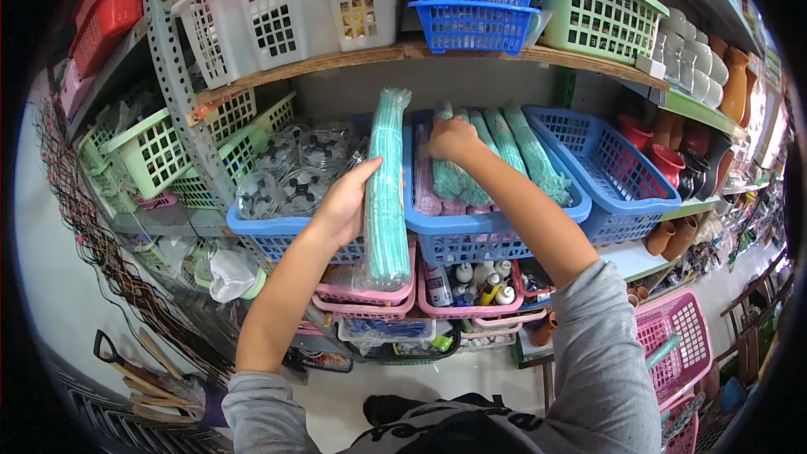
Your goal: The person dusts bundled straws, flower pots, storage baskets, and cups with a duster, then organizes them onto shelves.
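My left hand (pixel 343 203) is closed around a long teal bundle (pixel 388 193) of thin strands wrapped in clear plastic, held upright in front of the shelf. Over the blue basket (pixel 471 245), my right hand (pixel 454 139) has its fingers curled at the upper part of another teal bundle (pixel 448 176); its fingertips are partly hidden. More teal bundles (pixel 531 155) lie side by side in that basket. Under and beside them, pale purple bundles (pixel 425 189) show.
Left of it, a blue basket (pixel 277 227) holds round clear plastic pieces (pixel 304 189). Another blue basket (pixel 622 160) stands at the right. A wooden shelf edge (pixel 336 61) with baskets runs above. Below are pink baskets (pixel 471 311) with bottles. Garden tools (pixel 160 378) stand lower left.
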Available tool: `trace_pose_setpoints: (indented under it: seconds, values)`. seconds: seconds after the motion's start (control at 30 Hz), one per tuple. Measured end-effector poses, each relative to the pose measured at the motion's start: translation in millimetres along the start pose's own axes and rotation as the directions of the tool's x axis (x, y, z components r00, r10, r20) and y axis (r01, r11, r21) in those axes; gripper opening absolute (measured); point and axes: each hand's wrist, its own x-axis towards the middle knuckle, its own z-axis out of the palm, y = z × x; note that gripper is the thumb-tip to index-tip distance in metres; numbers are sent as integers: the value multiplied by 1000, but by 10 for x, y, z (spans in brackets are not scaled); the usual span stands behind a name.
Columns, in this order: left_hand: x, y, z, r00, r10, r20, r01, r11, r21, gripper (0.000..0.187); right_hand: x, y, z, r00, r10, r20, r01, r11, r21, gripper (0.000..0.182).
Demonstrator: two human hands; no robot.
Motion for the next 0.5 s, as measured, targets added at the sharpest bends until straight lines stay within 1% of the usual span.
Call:
trace_pose_setpoints:
  seconds: [0.03, 0.1, 0.13, 0.17, 0.2, 0.23, 0.27, 0.3, 0.37, 0.4, 0.43, 0.5]
  values:
    - [34, 11, -20, 1000, 4, -3, -4, 1000, 4, 40, -33, 5, -52, 1000, -4, -4, 4, 1000, 3, 49]
    - [130, 50, -56, 998, 5, 59, -5, 1000, -14, 36, -70, 38, -111, 994, -42, 97, 42, 999, -1, 43]
    - [176, 86, -64, 999, -38, 20, 38, 999, 6, 32, -76, 55, -126, 995, -43, 95, 43, 999, 1, 43]
    - [225, 121, -66, 999, -37, 21, 36, 999, 7, 32, -69, 84, -126, 995, -3, 100, -5, 997, 74, 42]
    - [289, 151, -75, 999, -30, 34, 29, 998, 53, 30, -58, 111, -130, 994, 37, 106, -52, 988, 145, 40]
    - [358, 177, -80, 998, -25, 49, 20, 995, 97, 28, -52, 133, -126, 994, 38, 102, -53, 988, 143, 40]
    - [424, 219, -56, 999, -17, 34, 12, 990, 139, 20, -38, 157, -116, 989, 53, 140, -81, 977, 200, 39]
    - [493, 258, -17, 999, -15, 37, 10, 990, 140, 20, -24, 182, -103, 982, 66, 179, -111, 961, 255, 38]
    - [632, 317, 77, 986, 16, -164, 46, 930, 366, 21, 2, 237, -72, 982, 73, 172, -120, 951, 286, 37]
    - [720, 334, 68, 983, 14, -183, 70, 892, 446, 49, -1, 246, -47, 983, 77, 167, -128, 939, 318, 37]
    - [804, 338, 66, 982, 11, -187, 74, 894, 442, 49, -3, 247, -23, 982, 74, 173, -127, 940, 317, 37]
    - [960, 340, 90, 968, 32, -250, 134, 776, 617, 60, 6, 250, 5, 983, 99, 153, -145, 935, 325, 40]
